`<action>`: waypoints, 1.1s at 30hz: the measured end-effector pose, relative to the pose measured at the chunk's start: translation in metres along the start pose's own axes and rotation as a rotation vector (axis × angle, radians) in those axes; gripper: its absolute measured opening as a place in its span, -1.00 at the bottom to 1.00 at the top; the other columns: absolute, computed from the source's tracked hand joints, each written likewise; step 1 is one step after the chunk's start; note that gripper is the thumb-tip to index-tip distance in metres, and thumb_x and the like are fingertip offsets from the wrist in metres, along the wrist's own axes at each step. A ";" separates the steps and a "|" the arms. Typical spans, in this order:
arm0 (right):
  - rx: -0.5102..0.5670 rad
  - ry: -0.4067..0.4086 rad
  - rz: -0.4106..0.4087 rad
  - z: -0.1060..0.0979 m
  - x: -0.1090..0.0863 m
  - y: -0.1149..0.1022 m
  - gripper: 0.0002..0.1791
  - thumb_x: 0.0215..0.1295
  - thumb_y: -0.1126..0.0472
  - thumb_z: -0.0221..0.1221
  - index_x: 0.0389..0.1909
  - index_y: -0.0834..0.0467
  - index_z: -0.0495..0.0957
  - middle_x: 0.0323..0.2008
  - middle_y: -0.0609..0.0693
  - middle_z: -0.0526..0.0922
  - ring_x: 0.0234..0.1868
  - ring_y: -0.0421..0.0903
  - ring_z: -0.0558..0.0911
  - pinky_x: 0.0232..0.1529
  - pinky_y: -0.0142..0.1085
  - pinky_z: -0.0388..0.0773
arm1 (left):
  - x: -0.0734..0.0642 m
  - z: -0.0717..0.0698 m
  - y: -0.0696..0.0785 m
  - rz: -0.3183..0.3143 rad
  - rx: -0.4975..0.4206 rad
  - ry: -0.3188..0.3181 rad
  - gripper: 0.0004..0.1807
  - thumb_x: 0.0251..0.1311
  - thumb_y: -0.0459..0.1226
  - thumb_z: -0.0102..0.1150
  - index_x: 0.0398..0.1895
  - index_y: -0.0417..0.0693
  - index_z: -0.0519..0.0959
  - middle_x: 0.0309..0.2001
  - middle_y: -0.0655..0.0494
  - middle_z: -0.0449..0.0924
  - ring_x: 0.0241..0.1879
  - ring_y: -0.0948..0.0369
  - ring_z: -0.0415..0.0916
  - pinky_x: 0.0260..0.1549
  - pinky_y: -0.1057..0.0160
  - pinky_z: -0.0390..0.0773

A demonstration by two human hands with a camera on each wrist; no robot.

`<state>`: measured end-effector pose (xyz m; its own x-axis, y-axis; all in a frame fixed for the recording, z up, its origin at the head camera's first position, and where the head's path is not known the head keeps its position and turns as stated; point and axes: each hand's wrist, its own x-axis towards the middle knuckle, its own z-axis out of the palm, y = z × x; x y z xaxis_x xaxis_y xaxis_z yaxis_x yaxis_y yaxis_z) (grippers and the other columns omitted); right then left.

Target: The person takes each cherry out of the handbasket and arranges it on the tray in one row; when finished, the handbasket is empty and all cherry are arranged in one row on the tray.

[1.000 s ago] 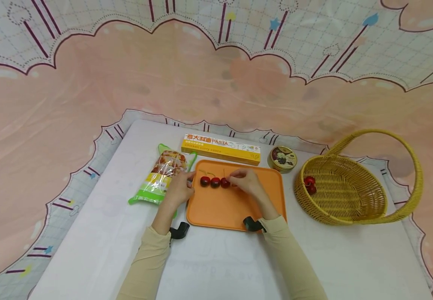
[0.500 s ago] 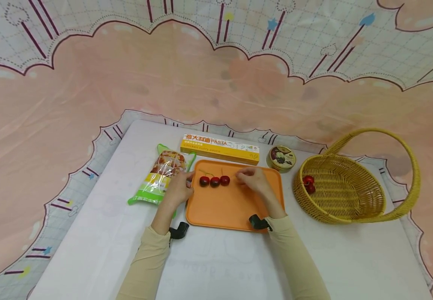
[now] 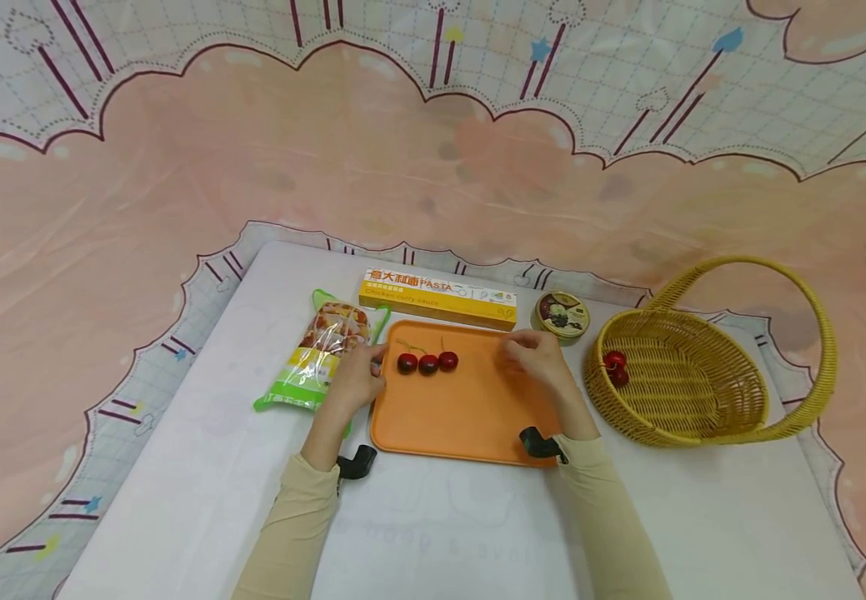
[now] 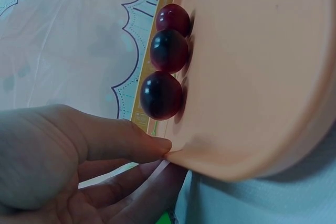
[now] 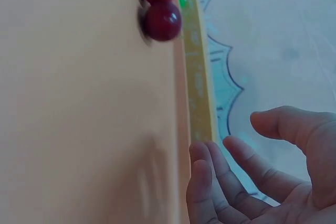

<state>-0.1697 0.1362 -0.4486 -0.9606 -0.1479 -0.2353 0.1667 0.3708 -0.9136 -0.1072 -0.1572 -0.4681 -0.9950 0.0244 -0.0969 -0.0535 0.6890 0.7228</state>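
Observation:
Three dark red cherries sit in a row near the far left of the orange tray (image 3: 463,417): a left cherry (image 3: 407,363), a middle cherry (image 3: 428,365) and a right cherry (image 3: 448,360). Thin stems rise from them. My left hand (image 3: 356,379) pinches the tray's left rim; in the left wrist view the thumb (image 4: 131,142) lies on top and the fingers are underneath. Over the tray's right side hovers my right hand (image 3: 543,360), slightly blurred. The right wrist view shows its thumb and fingers apart, with nothing between them.
A yellow wicker basket (image 3: 683,429) with an arched handle stands to the right, holding a few cherries (image 3: 616,368). Behind the tray lie a pasta box (image 3: 436,298) and a round tin (image 3: 562,315). A green-edged food bag (image 3: 312,350) lies at the left.
My right hand has let go of the right cherry and moved right across the tray towards the basket side. The left hand stays at the rim.

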 end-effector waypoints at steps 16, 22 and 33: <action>0.014 0.119 -0.049 -0.066 -0.014 -0.012 -0.54 0.38 0.22 0.15 0.10 0.54 0.47 -0.34 -0.06 0.70 -0.41 -0.31 0.68 -0.25 -0.35 0.63 | 0.000 0.000 -0.001 -0.017 -0.019 -0.009 -0.35 -0.01 -0.56 0.18 0.28 -0.35 0.45 -0.32 -0.08 0.51 -0.45 0.15 0.39 -0.53 0.29 0.35; 0.060 0.146 -0.079 -0.098 -0.022 -0.016 -0.62 0.41 0.21 0.12 0.05 0.44 0.51 -0.40 -0.25 0.67 -0.37 -0.33 0.69 -0.32 -0.42 0.61 | 0.000 0.002 -0.002 0.008 -0.024 0.004 -0.35 -0.06 -0.57 0.17 0.26 -0.37 0.47 -0.37 -0.05 0.51 -0.46 0.16 0.38 -0.52 0.29 0.34; 0.183 0.198 -0.014 -0.154 -0.025 -0.012 -0.89 0.39 0.19 0.15 -0.27 0.04 0.66 -0.44 -0.24 0.71 -0.39 -0.33 0.69 -0.36 -0.49 0.59 | 0.000 0.002 -0.003 0.008 -0.018 0.010 -0.35 -0.04 -0.58 0.17 0.26 -0.38 0.46 -0.41 -0.04 0.48 -0.47 0.16 0.37 -0.53 0.29 0.34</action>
<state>-0.1817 0.2767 -0.3806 -0.9849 0.0374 -0.1692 0.1733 0.1954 -0.9653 -0.1065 -0.1580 -0.4713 -0.9962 0.0221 -0.0843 -0.0473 0.6757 0.7357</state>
